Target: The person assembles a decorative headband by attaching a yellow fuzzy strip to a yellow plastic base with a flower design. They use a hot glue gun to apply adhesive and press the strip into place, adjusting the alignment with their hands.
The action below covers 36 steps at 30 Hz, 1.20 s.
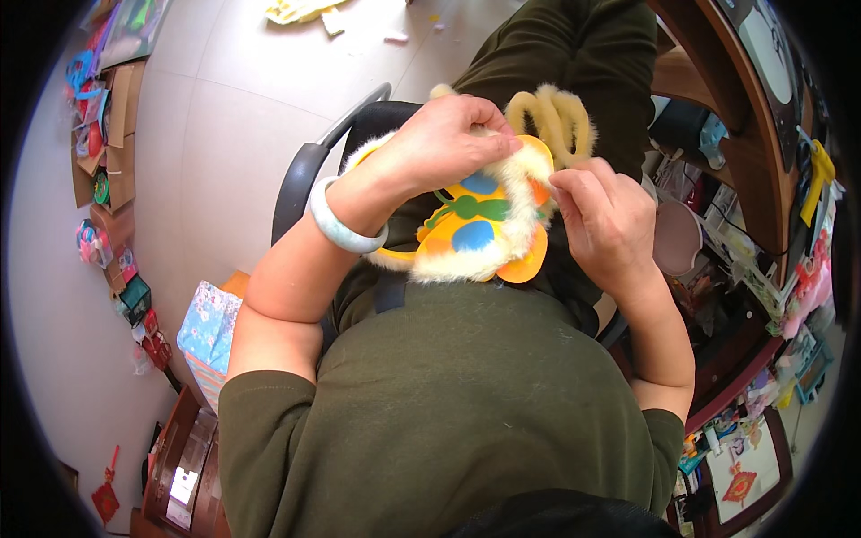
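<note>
On my lap lies a yellow butterfly cut-out [437,249] with a green body and blue and orange spots, apparently of foam sheet. A fluffy cream strip [521,218] runs along and across its wings. My left hand [457,141], with a pale bangle on the wrist, pinches the strip and the wing edge between thumb and fingers. Close by on the right, the fingertips of my right hand [602,218] are closed together at the strip's edge; what they grip is mostly hidden. Beyond the hands, a looped bundle of fuzzy yellow stems [555,124] rests on my thigh.
A black chair armrest [296,188] stands left of my lap. A wooden desk [760,134] with crowded shelves is close on the right. A floral box [210,329] sits at lower left. Yellow cloth [303,9] and scraps lie on the tiled floor. Cardboard boxes [121,134] line the wall.
</note>
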Tool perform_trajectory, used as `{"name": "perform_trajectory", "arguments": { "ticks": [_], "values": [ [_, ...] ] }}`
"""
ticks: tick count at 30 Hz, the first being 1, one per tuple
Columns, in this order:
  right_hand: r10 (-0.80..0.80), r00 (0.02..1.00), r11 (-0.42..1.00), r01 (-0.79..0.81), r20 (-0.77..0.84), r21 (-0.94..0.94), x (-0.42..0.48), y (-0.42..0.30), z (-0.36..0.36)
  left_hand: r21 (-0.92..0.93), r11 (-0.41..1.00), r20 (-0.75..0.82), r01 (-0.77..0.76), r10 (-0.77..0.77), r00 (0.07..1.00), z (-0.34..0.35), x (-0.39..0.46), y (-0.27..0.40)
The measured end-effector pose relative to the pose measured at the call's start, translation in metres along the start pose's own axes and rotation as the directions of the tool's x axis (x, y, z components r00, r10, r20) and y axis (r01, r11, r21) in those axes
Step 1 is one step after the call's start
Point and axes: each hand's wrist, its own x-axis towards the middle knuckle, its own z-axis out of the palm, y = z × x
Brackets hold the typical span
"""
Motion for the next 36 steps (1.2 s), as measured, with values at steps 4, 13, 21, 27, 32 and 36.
{"name": "perform_trajectory", "arguments": {
  "ticks": [4, 13, 21, 27, 32, 36],
  "values": [
    [0.005, 1.000, 1.000, -0.005, 0.005, 0.015, -0.005, -0.002, 0.007, -0.007, 1.000, -0.010, -0.001, 0.001, 1.000, 0.000, 0.001, -0.003],
    [0.034, 0.997, 0.998, -0.030, -0.073, 0.055, -0.013, -0.013, 0.021, 0.016, 1.000, -0.025, 0.025, -0.025, 0.999, 0.001, 0.002, -0.002],
    [0.086, 0.996, 0.996, -0.086, -0.007, 0.024, -0.019, -0.023, 0.018, -0.001, 1.000, -0.035, 0.026, -0.026, 0.999, 0.003, 0.002, -0.004],
    [0.072, 0.997, 0.997, -0.072, -0.006, -0.027, -0.023, -0.024, 0.020, 0.003, 1.000, -0.035, 0.024, -0.023, 0.999, 0.005, 0.005, -0.010],
    [0.065, 0.998, 0.996, -0.065, -0.007, -0.059, -0.023, -0.029, 0.021, 0.111, 0.993, -0.053, 0.051, -0.046, 0.998, 0.007, 0.009, -0.006],
    [0.068, 0.998, 0.995, -0.067, 0.002, -0.070, -0.025, -0.031, 0.024, 0.397, 0.917, -0.084, -0.036, 0.075, 0.994, 0.012, 0.009, -0.002]
  ]
}}
